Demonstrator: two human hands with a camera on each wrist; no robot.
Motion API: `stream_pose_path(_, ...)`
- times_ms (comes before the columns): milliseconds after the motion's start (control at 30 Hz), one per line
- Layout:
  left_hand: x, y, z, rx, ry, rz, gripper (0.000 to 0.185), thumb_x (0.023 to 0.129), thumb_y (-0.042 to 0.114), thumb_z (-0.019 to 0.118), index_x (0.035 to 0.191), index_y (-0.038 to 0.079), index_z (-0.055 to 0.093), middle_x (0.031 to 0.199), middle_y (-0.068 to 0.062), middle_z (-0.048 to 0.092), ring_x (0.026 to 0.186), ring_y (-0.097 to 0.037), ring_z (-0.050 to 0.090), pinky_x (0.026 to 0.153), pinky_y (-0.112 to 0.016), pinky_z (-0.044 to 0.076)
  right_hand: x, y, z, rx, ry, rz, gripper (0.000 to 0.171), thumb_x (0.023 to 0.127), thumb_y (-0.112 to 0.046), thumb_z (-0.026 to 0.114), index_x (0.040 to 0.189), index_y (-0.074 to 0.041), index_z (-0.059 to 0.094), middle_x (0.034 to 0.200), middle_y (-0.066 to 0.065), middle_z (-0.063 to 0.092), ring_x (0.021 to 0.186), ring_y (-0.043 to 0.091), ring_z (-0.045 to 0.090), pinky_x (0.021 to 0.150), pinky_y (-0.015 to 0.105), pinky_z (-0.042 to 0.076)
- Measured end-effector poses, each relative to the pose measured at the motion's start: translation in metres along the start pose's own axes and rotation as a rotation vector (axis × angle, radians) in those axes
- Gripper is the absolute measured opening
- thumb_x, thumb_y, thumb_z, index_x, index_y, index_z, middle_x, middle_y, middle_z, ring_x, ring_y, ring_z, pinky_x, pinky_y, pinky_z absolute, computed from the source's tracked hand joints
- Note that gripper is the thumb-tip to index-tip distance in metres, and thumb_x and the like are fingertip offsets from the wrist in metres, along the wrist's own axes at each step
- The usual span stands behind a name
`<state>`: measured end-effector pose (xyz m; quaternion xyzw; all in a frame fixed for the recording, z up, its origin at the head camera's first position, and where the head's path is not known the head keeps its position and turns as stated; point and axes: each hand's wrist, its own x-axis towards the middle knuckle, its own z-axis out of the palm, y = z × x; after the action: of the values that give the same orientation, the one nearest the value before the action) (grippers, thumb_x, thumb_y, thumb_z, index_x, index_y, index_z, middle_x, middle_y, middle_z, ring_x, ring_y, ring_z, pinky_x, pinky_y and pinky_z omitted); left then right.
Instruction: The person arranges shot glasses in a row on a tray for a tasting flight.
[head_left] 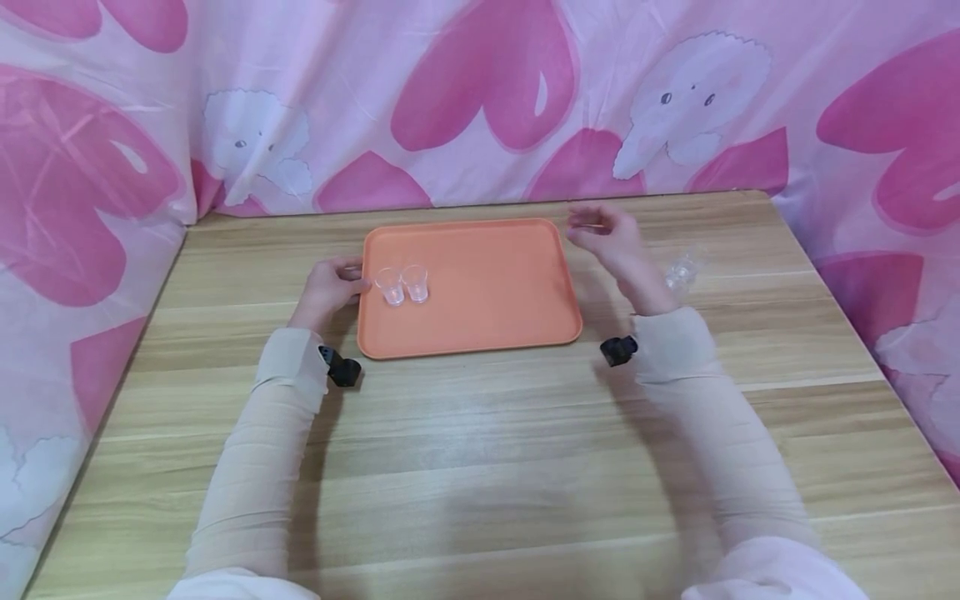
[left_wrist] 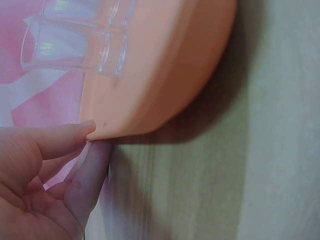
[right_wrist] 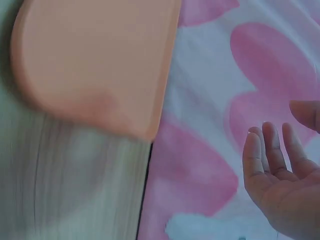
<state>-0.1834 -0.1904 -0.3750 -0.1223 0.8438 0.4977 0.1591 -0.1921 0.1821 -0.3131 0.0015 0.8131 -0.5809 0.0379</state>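
Observation:
An orange tray (head_left: 487,283) lies on the wooden table (head_left: 480,467). Two small clear cups (head_left: 390,286) (head_left: 415,282) stand upright side by side near its left edge. My left hand (head_left: 351,280) holds the tray's left rim; in the left wrist view the left hand (left_wrist: 92,141) pinches the tray (left_wrist: 165,75) rim between thumb and finger, with a cup (left_wrist: 70,47) just past it. My right hand (head_left: 592,227) hovers over the tray's far right corner with fingers loosely bent and nothing in it. In the right wrist view the right hand (right_wrist: 280,150) shows a bare palm beside the tray (right_wrist: 95,60).
A third small clear cup (head_left: 681,271) stands on the table just right of my right wrist. A pink heart-patterned cloth (head_left: 480,100) hangs along the back and both sides of the table. Bare wood stretches toward me in front of the tray.

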Motion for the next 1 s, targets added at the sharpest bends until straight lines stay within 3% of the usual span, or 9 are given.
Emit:
stream_pose_path(167, 0.000, -0.001, 0.001, -0.005, 0.004, -0.005, 0.051, 0.095, 0.004, 0.053, 0.144, 0.002, 0.039, 0.134, -0.024, 0.052, 0.118, -0.029, 0.056, 0.098, -0.034, 0.052, -0.006, 0.004, -0.026, -0.058, 0.008, 0.018, 0.034, 0.093, -0.012, 0.060, 0.126, -0.007, 0.055, 0.098, -0.016, 0.058, 0.090, -0.006, 0.056, 0.093, 0.018, 0.050)
stream_pose_path(433, 0.000, 0.000, 0.000, -0.010, 0.006, -0.020, 0.051, 0.095, 0.004, 0.053, 0.144, 0.002, 0.039, 0.135, -0.025, 0.051, 0.118, -0.030, 0.056, 0.099, -0.035, 0.052, -0.017, 0.015, -0.066, 0.017, 0.077, -0.034, 0.022, 0.090, -0.008, 0.063, 0.106, -0.023, 0.064, 0.086, -0.024, 0.063, 0.083, -0.009, 0.059, 0.075, 0.005, 0.049)
stream_pose_path(633, -0.001, 0.001, 0.000, 0.001, 0.010, -0.023, 0.050, 0.096, 0.004, 0.053, 0.144, 0.003, 0.040, 0.135, -0.024, 0.052, 0.119, -0.030, 0.056, 0.100, -0.036, 0.051, -0.030, 0.027, -0.095, -0.100, 0.095, 0.008, 0.020, 0.093, -0.018, 0.061, 0.109, -0.030, 0.059, 0.091, -0.030, 0.058, 0.088, -0.014, 0.055, 0.077, 0.004, 0.044)
stream_pose_path(1000, -0.001, 0.002, 0.001, -0.002, 0.012, -0.026, 0.050, 0.096, 0.004, 0.052, 0.144, 0.003, 0.039, 0.135, -0.024, 0.051, 0.120, -0.031, 0.056, 0.101, -0.037, 0.050, -0.048, 0.054, -0.121, -0.158, 0.086, 0.078, 0.019, 0.094, -0.025, 0.059, 0.111, -0.034, 0.054, 0.092, -0.034, 0.056, 0.091, -0.016, 0.052, 0.078, 0.004, 0.040)
